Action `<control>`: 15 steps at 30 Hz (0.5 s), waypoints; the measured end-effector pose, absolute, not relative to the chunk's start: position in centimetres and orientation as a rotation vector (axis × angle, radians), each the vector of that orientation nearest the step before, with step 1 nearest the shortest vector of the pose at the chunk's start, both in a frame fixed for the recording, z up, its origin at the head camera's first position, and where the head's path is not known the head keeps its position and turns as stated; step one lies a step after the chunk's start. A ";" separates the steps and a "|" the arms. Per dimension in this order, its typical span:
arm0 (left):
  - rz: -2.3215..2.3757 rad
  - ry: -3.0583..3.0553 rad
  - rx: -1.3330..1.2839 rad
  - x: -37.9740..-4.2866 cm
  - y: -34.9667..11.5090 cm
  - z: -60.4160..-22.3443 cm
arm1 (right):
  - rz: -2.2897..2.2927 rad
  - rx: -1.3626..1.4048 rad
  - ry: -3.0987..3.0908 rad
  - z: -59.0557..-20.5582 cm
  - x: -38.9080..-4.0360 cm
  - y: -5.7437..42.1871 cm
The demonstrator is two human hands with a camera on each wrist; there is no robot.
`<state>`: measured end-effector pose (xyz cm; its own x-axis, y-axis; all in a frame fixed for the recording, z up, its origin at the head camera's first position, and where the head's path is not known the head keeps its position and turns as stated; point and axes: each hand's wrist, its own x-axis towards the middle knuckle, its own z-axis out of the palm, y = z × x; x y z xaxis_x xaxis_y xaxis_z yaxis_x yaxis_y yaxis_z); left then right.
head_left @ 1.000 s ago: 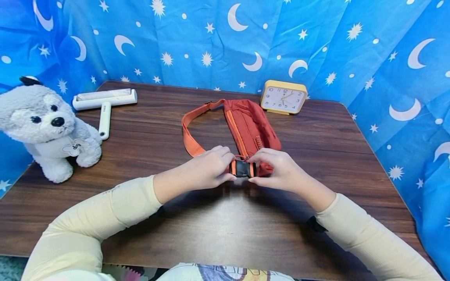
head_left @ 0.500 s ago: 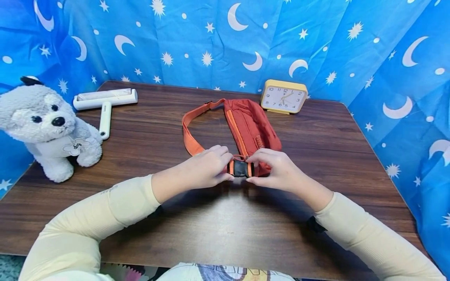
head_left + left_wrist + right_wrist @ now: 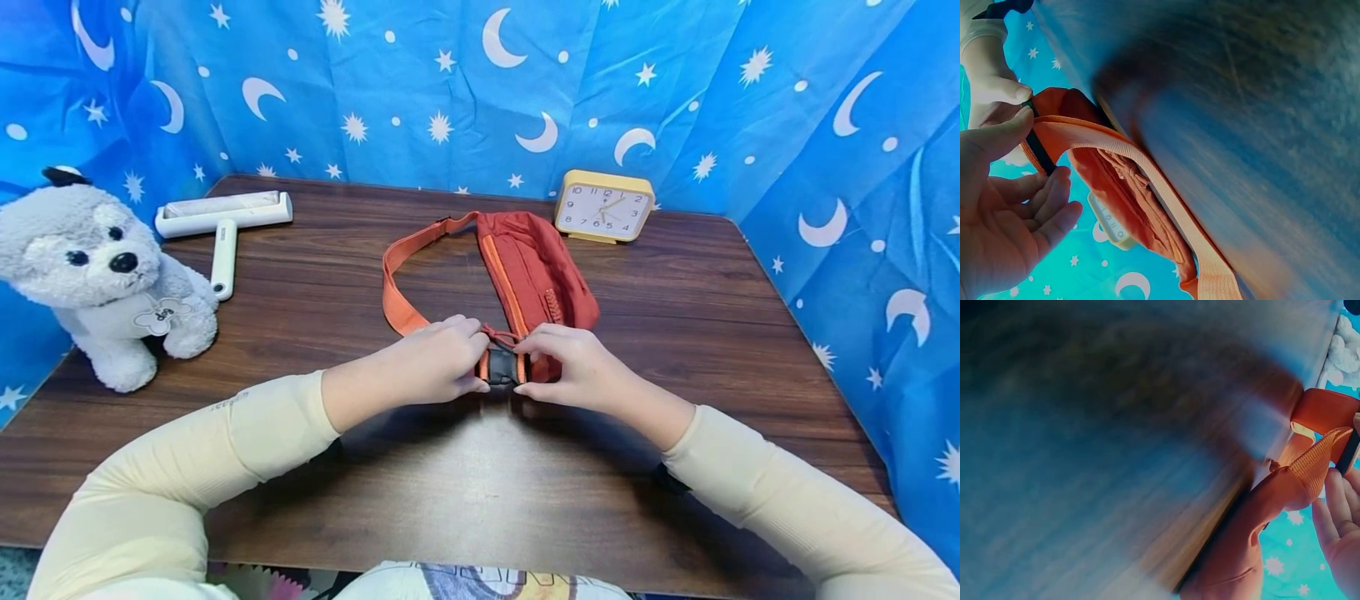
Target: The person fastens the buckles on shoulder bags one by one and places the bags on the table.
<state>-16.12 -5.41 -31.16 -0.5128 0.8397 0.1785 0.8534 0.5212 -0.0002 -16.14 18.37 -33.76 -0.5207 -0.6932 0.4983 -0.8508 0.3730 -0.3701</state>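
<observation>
An orange-red waist bag lies on the wooden table, its orange strap looped out to the left. At the bag's near end a black side-release buckle is held up between both hands, its two halves joined. My left hand pinches the buckle's left end between thumb and fingers; in the left wrist view the strap runs from there along the bag. My right hand pinches the right end, fingertips at the buckle's edge in the right wrist view.
A grey-and-white plush dog sits at the left edge. Behind it lies a white lint roller. A yellow alarm clock stands at the back, close to the bag. A blue star-and-moon curtain surrounds the dark wooden table.
Both hands have shifted slightly left with the buckle, which stays joined. The strap loop has moved a little left too. The bag has hardly moved.
</observation>
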 end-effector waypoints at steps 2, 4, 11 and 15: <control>-0.110 -2.641 -1.446 -16.1 -5.3 -31.1 | 0.855 1.370 -2.394 -33.8 -16.1 18.2; -0.083 -2.685 -1.434 -16.0 -5.3 -31.0 | 0.824 1.360 -2.434 -33.8 -16.1 18.0; 0.004 -2.834 -1.407 -16.0 -4.8 -31.0 | 0.686 1.360 -2.523 -34.0 -16.1 17.5; 0.040 -2.859 -1.405 -16.0 -4.7 -31.3 | 0.608 1.362 -2.523 -34.0 -16.0 17.3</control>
